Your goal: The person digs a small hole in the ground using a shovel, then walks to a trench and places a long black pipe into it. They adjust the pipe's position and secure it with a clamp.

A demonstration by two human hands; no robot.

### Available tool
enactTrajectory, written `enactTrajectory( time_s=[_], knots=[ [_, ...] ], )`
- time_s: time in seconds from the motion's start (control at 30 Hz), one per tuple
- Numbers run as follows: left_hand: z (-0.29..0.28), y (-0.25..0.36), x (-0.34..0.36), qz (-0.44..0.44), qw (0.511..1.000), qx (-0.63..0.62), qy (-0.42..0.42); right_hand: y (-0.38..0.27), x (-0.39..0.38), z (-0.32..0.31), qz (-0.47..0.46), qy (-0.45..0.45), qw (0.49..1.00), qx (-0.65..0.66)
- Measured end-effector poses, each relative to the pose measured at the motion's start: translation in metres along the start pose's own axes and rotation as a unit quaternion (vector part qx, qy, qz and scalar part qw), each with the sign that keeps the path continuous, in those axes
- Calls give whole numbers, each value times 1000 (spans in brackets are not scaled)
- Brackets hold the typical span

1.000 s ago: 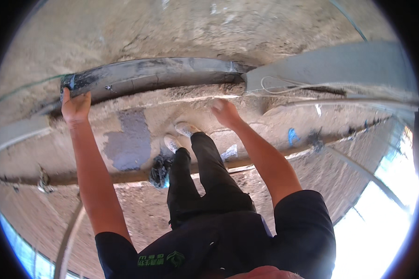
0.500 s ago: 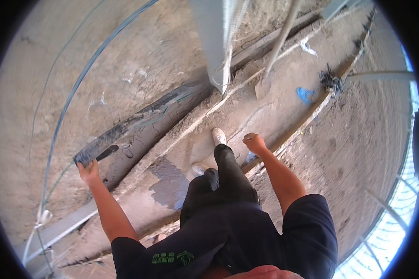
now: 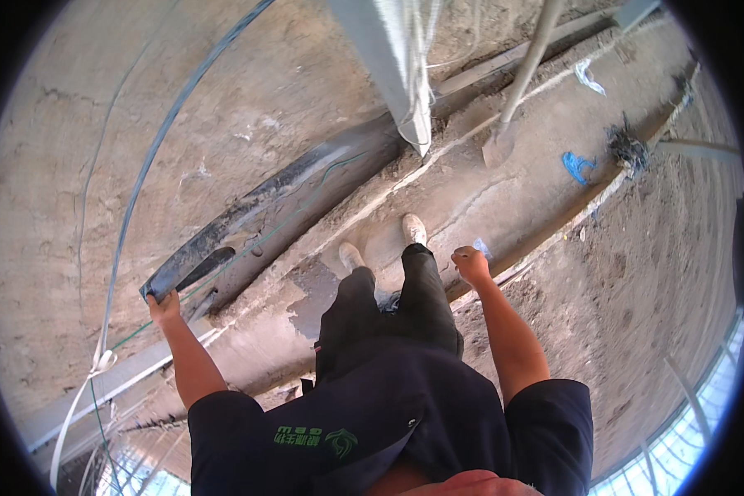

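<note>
My left hand (image 3: pixel 165 307) is clamped on the near end of the long black plastic strip (image 3: pixel 264 211) — fingers curled over its edge, the hand at the strip's lowest end. From that grip the strip runs up and to the right, along the dirt trench, toward the grey post (image 3: pixel 388 74) that crosses over its far part. So its long axis points away from me, slantwise, and all of its length lies beyond my left hand, none behind it.

My right hand (image 3: pixel 471 266) is closed in a loose fist and holds nothing that I can make out; it hangs on the other side of my legs, well apart from the strip. The left is plainly the nearer hand — the only one touching it.

My shoes (image 3: pixel 380 244) stand on the packed earth ridge just to the right of the strip. A shovel (image 3: pixel 512 107) stands farther up that ridge, beyond the post.
</note>
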State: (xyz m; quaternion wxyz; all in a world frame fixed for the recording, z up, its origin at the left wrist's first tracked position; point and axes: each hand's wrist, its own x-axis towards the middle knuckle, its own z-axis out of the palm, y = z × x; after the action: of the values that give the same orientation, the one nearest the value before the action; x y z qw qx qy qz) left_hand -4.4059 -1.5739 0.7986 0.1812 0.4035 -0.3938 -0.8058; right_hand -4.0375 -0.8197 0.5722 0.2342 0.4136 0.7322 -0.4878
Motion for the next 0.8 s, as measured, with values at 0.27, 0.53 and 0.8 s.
enactTrajectory(
  time_s=[0.27, 0.53, 0.8],
  knots=[
    [-53, -24, 45, -5, 998, -22, 52, -99, 17, 42, -72, 3, 992, -100],
    [-88, -76, 69, -73, 994, -77, 25, -201, 86, 152, 57, -72, 983, 158],
    [-120, -106, 71, -127, 990, -51, 37, -215, 105, 227, -142, -82, 982, 95]
  ],
)
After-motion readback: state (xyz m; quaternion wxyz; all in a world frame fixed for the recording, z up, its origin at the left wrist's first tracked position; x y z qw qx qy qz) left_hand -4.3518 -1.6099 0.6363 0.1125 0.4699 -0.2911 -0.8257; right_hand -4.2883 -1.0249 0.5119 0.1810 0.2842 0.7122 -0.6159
